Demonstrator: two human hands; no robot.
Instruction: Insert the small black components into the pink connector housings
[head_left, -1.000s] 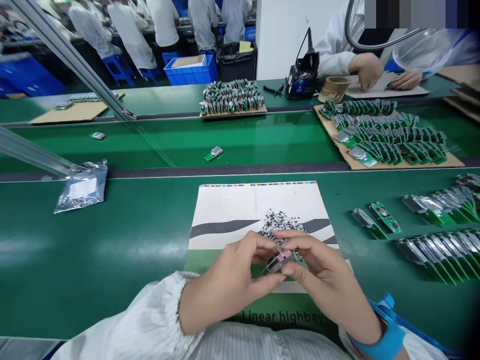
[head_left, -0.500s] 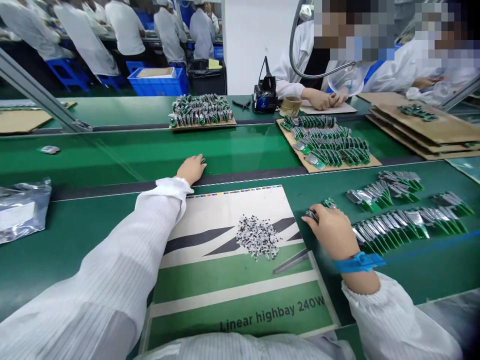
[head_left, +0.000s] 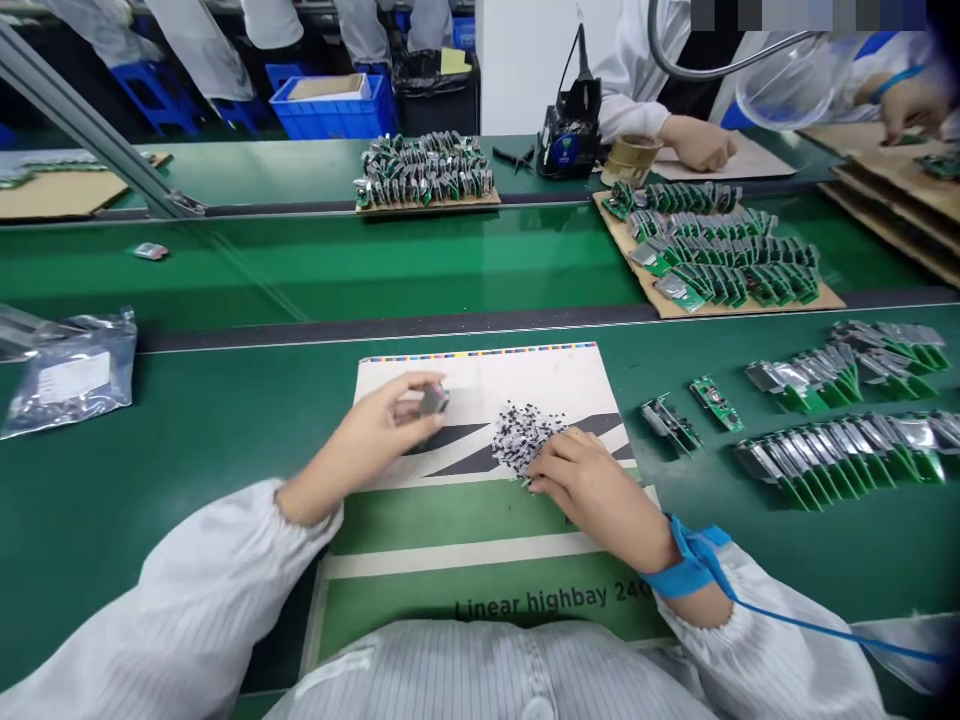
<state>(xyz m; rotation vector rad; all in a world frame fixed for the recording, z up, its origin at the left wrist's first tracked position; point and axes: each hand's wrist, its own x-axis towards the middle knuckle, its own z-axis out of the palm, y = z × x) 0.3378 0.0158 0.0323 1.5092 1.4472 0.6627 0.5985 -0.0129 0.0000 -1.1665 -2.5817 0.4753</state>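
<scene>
My left hand is closed around a small circuit board, held just above the printed cardboard sheet. Its thumb and fingers pinch the board by its edges. On the sheet lies a heap of tiny black and silver parts. At the heap's right edge, my right hand reaches down with its fingertips pinched together; whatever is between them is too small to make out. A blue strap with a cord circles the right wrist. Two loose boards, one green and one with metal parts, lie right of the sheet.
Rows of boards stand on the right of the table. Across the green belt lie cardboard trays of boards. A silver bag is at the left. A co-worker's hand rests opposite.
My left hand has come back from the belt to above the sheet, holding a board. My right hand has moved left to the heap, and another board now lies beside the sheet.
</scene>
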